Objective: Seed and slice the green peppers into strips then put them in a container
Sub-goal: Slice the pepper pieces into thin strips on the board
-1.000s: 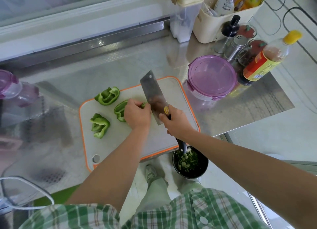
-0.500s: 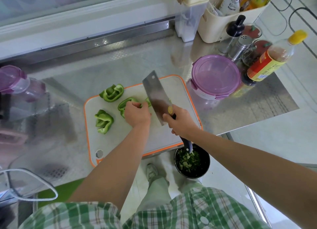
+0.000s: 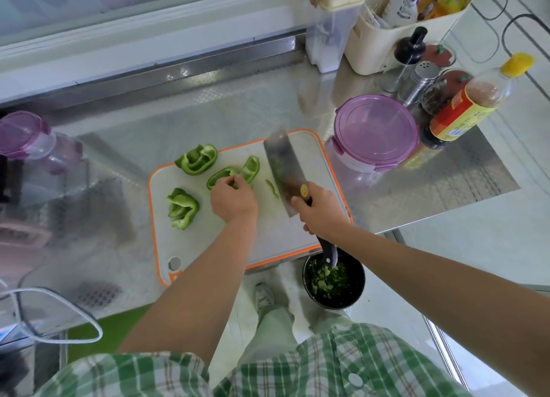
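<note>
A clear jar with a purple lid [image 3: 23, 137] stands at the far left of the steel tabletop [image 3: 238, 107], and a white cable [image 3: 59, 316] loops near the front edge. On the white cutting board [image 3: 285, 241], rimmed in orange, two curled pieces of green pepper lie along the left side: the far pepper piece [image 3: 197, 159] by the back rim and the near pepper piece [image 3: 182, 207] closer to the person.

At mid-board the left hand [image 3: 233, 198] has its fingers curled down onto the held pepper piece [image 3: 221, 174], pinning it to the board. A cut pepper section [image 3: 251, 168] lies just beside it. A thin pepper strip [image 3: 272, 188] lies apart, between that hand and the cleaver [image 3: 284, 167].

The right hand [image 3: 323, 210] is wrapped firmly around the cleaver's dark handle. The broad blade points away from the person over the right half of the board. Whether its edge touches the board cannot be told.

Below the tabletop's front edge, under the handle's end, a black bin [image 3: 333, 280] holds chopped green scraps. A round container [image 3: 375, 133] with its purple lid clipped on sits just beside the board's far right corner.

Behind it stand a tall clear canister [image 3: 333, 24], a cream caddy [image 3: 395, 42] of packets, a steel shaker [image 3: 416, 82] and a yellow-capped sauce bottle [image 3: 473, 101].
</note>
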A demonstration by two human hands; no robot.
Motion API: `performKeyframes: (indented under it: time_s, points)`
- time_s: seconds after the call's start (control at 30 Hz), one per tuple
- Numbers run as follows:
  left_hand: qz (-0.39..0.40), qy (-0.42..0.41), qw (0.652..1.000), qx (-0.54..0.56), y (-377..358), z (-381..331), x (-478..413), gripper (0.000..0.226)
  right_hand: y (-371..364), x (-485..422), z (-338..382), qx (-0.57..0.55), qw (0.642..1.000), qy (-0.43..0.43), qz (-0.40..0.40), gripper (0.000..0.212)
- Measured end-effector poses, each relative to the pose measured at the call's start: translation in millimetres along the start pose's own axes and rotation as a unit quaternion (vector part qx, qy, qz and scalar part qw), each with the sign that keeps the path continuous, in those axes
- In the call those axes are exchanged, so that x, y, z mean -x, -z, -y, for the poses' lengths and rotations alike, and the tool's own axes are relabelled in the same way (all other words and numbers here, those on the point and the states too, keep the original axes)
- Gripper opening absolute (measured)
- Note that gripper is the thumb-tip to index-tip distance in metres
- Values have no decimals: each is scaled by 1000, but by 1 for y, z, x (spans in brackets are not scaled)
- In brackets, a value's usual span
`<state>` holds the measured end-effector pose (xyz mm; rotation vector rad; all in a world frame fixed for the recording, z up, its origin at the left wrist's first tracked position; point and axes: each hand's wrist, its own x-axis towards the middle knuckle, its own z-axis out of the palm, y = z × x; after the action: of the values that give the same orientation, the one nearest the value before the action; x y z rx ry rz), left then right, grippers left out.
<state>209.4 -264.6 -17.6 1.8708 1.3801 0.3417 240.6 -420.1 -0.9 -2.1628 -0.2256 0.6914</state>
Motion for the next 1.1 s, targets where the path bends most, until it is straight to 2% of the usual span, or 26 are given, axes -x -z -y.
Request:
performKeyframes:
  time_s: [0.17,0.27,0.4,0.5,0.6,0.77,0.83,0.93,1.1]
  points:
    - [-7,41,999,24,4,5,2,33,-17,4,-4,78,994,4,80,11]
    - [16,31,999,32,4,6,9,32,-10,-1,-16,152,987,21,51,15]
    - [67,62,995,39,-4,4,18,39,11,-9,-24,165,986,18,-9,11]
    - [89,101,989,64,-18,5,22,40,15,-11,-20,185,982,40,-13,13]
    - [111,116,982,95,-29,8,23,33,10,-9,-21,203,977,59,19,11]
    - [213,96,971,42,-36,18,20,30,18,-14,-28,203,979,22,-28,12]
    - [236,79,968,10,-34,21,19,31,17,-14,-24,203,978,42,-13,13]
    - [219,29,974,-43,-33,25,14,32,9,-11,-19,212,975,61,22,11]
    - [178,16,983,-49,-45,34,4,26,7,-11,-23,226,973,49,27,13]
